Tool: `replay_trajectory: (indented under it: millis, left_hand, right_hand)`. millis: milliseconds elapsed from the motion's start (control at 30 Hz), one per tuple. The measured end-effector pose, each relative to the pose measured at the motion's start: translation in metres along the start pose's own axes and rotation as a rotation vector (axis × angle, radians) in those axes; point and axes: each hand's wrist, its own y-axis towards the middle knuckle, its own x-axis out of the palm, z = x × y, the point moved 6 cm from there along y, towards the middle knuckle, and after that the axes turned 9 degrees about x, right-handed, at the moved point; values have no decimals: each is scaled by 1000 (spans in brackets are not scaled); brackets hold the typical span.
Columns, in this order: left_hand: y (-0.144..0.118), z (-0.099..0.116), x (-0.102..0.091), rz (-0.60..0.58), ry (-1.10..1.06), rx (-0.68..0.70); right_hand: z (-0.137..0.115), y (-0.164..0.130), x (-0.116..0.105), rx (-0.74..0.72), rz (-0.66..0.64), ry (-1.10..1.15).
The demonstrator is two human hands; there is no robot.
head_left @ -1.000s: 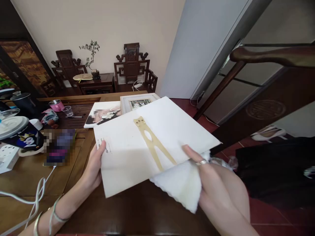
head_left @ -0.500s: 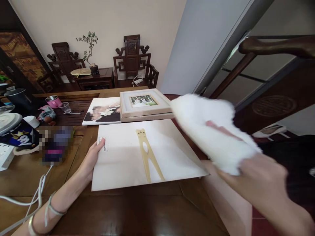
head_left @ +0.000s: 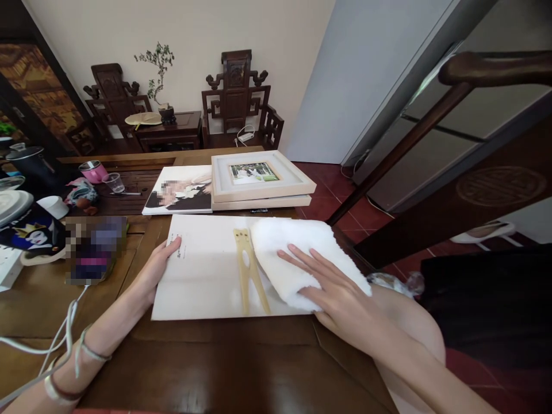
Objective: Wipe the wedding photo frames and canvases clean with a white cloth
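Observation:
My left hand [head_left: 160,261] grips the left edge of a white picture panel [head_left: 202,282], thumb on top and the other fingers hidden beneath. The panel shows a pale yellow forked shape and a little dark writing near my thumb. On its right half lies a folded, fluffy white cloth [head_left: 276,253]. My right hand [head_left: 336,293] presses on this cloth, fingers stretched across it, with a fold of it between thumb and fingers. The cloth covers the panel's right end.
Behind the panel lie stacked light wooden picture frames [head_left: 263,198] and a photo print [head_left: 172,195]. At left are a phone [head_left: 97,253] on a white cable, a dark patterned cup [head_left: 30,233], a pink mug [head_left: 92,171] and a clear cup [head_left: 115,183]. A dark wooden chair [head_left: 414,155] stands at right.
My right hand has brought the cloth from the air at the right down and left onto the panel, and its fingers have spread. My left hand keeps its hold on the panel's edge.

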Motion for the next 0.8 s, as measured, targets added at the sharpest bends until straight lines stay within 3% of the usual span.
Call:
replay_trajectory:
  millis: [133,267,500,800]
  left_hand:
    - [2,3,0,-23,66,29]
    - [5,11,-4,-88,308,133]
    - [4,37,-10,38,1046,582]
    - [-11,42,4,23,1163,696]
  right_hand:
    - [0,3,4,-6,14,20]
    - [1,6,5,-7,28,40]
    - [-1,11,10,-44,-22,-4]
    - [2,11,18,-64,7,32]
